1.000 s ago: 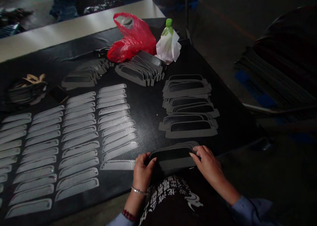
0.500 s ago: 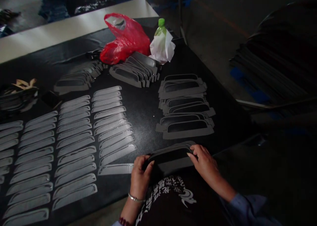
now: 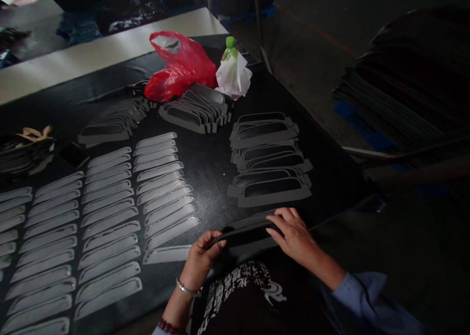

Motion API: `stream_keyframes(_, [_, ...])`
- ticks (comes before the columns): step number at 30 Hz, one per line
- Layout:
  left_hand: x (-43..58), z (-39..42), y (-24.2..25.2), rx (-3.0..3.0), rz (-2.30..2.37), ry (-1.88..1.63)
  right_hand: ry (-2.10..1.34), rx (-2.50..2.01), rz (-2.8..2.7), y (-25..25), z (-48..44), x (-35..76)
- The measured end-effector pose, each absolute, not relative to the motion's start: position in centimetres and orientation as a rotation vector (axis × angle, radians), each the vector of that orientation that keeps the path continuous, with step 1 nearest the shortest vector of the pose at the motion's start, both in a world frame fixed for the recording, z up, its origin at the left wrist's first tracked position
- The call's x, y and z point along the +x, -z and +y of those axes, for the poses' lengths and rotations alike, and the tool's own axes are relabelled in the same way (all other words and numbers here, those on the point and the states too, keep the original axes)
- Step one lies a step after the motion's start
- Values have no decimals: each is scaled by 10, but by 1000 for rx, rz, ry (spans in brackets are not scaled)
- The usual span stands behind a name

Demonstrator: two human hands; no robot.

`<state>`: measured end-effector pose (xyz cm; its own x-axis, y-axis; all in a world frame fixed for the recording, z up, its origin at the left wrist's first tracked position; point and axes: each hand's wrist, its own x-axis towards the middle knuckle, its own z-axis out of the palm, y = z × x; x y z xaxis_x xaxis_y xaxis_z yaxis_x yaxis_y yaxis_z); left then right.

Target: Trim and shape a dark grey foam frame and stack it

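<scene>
My left hand (image 3: 203, 259) pinches the left end of a dark, long flat piece (image 3: 244, 234) with a grey border, thumb on top. My right hand (image 3: 295, 239) is at the piece's right part, its thumb and fingers closed over the upper edge. More grey strips seem to lie under or behind the held piece; the dim light hides how many. The piece is at the table's front edge, close to the dark apron (image 3: 246, 296) with white lettering. Just left of my left hand lies a grey curved-end strip (image 3: 167, 254).
Columns of grey strips (image 3: 110, 247) cover the black table (image 3: 209, 178) at left. Overlapping handle-shaped frames (image 3: 273, 195) lie beyond my right hand. A fanned pile (image 3: 194, 109), a red plastic bag (image 3: 183, 70) and a green-capped bottle (image 3: 231, 56) wrapped in white stand farther back.
My right hand has shifted left along the upper edge of the piece. My left hand keeps its pinch at the left end. The whole view has moved slightly.
</scene>
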<state>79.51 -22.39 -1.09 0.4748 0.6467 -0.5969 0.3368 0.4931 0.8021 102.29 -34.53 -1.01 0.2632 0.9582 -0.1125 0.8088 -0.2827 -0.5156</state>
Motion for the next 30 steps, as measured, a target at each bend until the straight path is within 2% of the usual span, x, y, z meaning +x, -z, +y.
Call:
stream_keyframes(9, [799,-217,4,834,1192,-253,-1274,-1883,-1132,-11,-329,1038])
stream_keyframes(25, [810,-193,3,796,1187,-224,-1141,-1972,-1187,-6,-303,1045])
stream_keyframes(30, [820,-164,10,770,1221,-392,-1042,-1982,-1364,-5,-256,1058])
